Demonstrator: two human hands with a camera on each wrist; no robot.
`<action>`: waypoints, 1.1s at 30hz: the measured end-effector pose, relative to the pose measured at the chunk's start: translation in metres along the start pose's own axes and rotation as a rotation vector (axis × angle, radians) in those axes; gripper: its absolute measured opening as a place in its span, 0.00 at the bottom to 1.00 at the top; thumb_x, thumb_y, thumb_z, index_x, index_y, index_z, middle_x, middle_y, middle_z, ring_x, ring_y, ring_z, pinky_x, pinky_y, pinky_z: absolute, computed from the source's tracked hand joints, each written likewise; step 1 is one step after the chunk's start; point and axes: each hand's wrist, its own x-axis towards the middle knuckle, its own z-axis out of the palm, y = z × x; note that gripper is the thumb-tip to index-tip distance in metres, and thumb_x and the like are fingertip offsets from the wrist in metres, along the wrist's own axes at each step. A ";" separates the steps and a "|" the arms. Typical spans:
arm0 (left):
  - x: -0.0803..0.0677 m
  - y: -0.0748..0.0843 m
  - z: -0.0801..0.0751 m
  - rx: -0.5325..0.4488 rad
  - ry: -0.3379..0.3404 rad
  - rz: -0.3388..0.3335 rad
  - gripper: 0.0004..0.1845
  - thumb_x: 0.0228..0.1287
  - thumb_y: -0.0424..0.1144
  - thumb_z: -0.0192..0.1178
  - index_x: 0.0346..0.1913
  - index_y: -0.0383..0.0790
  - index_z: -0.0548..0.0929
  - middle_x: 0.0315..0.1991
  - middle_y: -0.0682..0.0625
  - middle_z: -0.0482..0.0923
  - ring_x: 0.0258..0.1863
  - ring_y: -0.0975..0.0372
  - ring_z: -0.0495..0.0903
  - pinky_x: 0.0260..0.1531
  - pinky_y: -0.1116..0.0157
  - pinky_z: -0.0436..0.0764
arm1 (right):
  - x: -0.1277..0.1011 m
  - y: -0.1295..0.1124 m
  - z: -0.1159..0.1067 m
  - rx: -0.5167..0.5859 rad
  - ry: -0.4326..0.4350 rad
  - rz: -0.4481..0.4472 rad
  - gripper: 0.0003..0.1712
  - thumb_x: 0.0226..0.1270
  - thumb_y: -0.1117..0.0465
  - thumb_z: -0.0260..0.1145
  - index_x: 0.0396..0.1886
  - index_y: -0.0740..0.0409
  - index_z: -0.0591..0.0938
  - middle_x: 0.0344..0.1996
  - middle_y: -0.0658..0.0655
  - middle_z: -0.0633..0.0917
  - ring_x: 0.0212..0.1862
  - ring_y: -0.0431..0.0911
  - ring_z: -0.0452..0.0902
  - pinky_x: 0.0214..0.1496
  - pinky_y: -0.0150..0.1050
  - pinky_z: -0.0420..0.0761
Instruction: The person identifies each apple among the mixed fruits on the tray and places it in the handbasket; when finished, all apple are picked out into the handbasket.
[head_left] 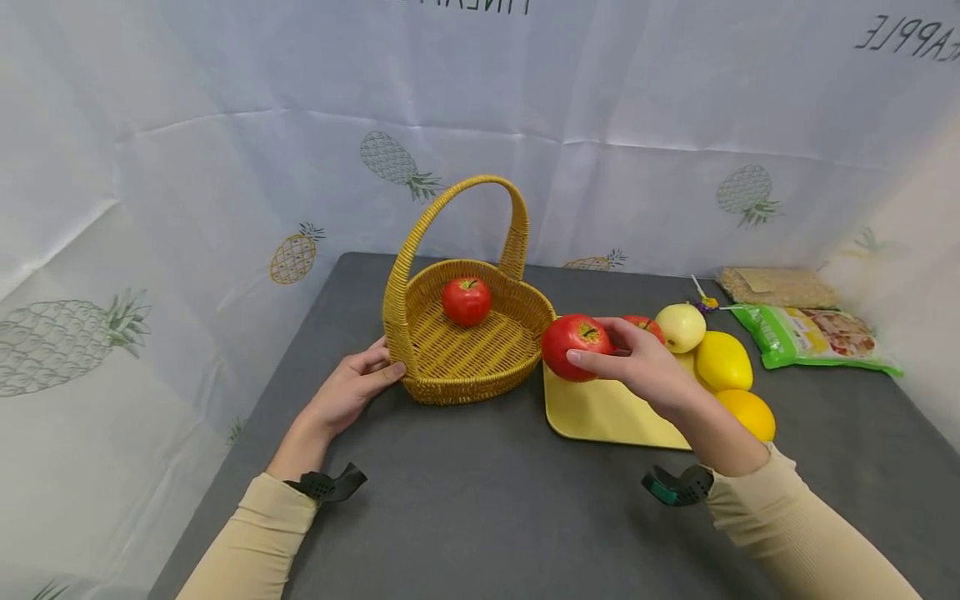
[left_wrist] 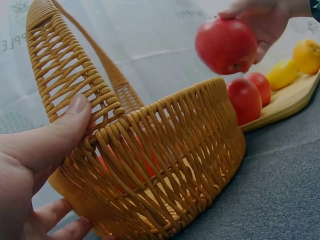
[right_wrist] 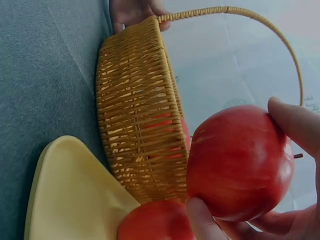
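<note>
A yellow woven basket (head_left: pixel 472 387) with a tall arched handle stands on the table, and one red apple (head_left: pixel 467 302) lies inside it. My left hand (head_left: pixel 352 390) grips the basket's left side; in the left wrist view its thumb (left_wrist: pixel 75 112) lies against the handle's base. My right hand (head_left: pixel 652 367) holds another red apple (head_left: pixel 573 348) between thumb and fingers. That apple (right_wrist: pixel 240 162) is in the air close to the basket's right rim. Below it, more red apples (left_wrist: pixel 244 101) rest on the yellow tray (head_left: pixel 592 417), partly hidden by the right hand in the head view.
Along the tray's right side are a pale yellow round fruit (head_left: pixel 681 327), a yellow fruit (head_left: pixel 723 361) and an orange (head_left: pixel 748 414). Farther right lie a green food packet (head_left: pixel 817 337), a brownish packet (head_left: pixel 780 286) and a small wrapped stick item (head_left: pixel 705 305). A pineapple-print curtain (head_left: pixel 637 192) hangs behind.
</note>
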 end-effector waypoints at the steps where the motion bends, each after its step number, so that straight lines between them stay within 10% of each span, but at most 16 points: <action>1: 0.000 0.000 0.000 0.001 0.001 0.000 0.13 0.76 0.36 0.61 0.57 0.33 0.84 0.82 0.46 0.46 0.81 0.55 0.38 0.62 0.72 0.71 | 0.002 -0.001 0.001 0.002 -0.006 -0.001 0.45 0.69 0.44 0.72 0.77 0.56 0.65 0.66 0.61 0.75 0.64 0.56 0.71 0.63 0.57 0.75; 33: -0.003 0.003 0.002 0.029 0.002 -0.009 0.17 0.77 0.36 0.60 0.60 0.26 0.81 0.82 0.45 0.46 0.81 0.53 0.38 0.61 0.72 0.71 | 0.034 -0.018 0.032 0.170 -0.056 -0.054 0.41 0.67 0.49 0.74 0.73 0.58 0.69 0.62 0.61 0.78 0.61 0.55 0.73 0.62 0.61 0.76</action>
